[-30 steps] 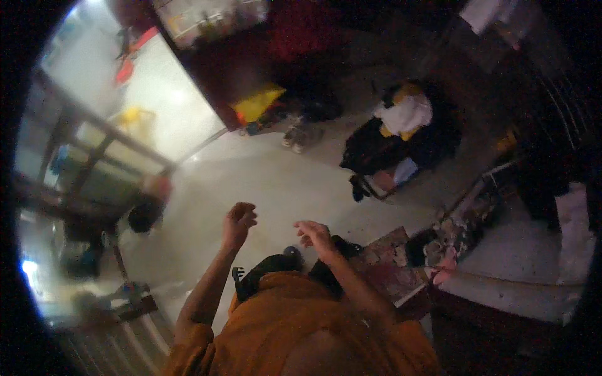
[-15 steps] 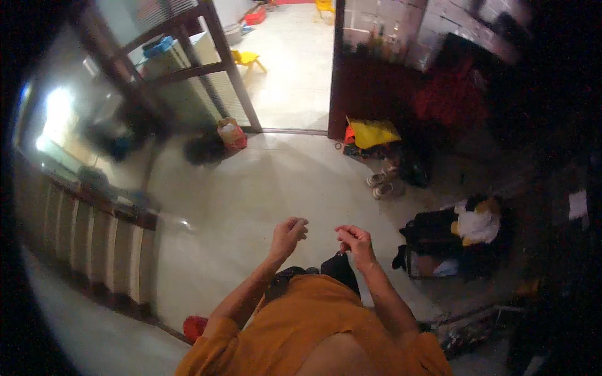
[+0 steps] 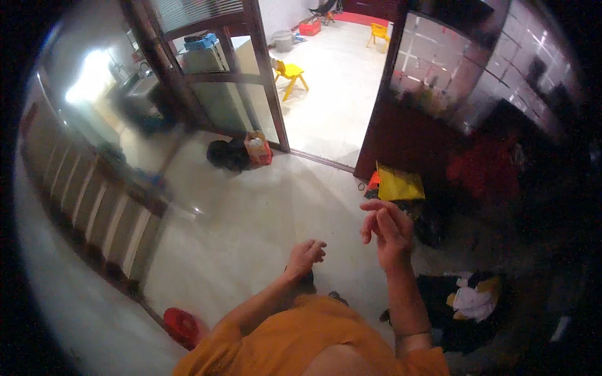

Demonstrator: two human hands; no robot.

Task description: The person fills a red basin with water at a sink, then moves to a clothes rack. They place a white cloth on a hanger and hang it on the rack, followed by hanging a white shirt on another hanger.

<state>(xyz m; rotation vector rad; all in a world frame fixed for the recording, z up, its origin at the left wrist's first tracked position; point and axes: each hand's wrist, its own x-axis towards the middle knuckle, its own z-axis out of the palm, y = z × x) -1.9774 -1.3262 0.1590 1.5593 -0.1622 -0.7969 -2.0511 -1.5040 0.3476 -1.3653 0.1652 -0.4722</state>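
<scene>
My left hand [image 3: 307, 257] hangs in front of my orange shirt [image 3: 301, 335], its fingers loosely bent and nothing seen in them. Higher up and farther forward, my right hand [image 3: 390, 233] is raised with the fingers partly bent and apart; it too appears to hold nothing. Neither hand touches an object. Just beyond the right hand in the picture lies a yellow bag or cloth [image 3: 401, 183] with an orange piece beside it, on the floor by the dark door panel.
Ahead, a doorway leads into a bright room with yellow chairs [image 3: 290, 72]. A paper bag [image 3: 258, 149] and a black bundle [image 3: 227, 155] sit left of it. A slatted railing [image 3: 103, 219] and a red round object [image 3: 182, 327] are left; piled clothes [image 3: 475, 302] lie right.
My right hand has risen and moved forward and right. The left hand has shifted slightly lower and right in the picture. The view has tilted up, showing more of the far room.
</scene>
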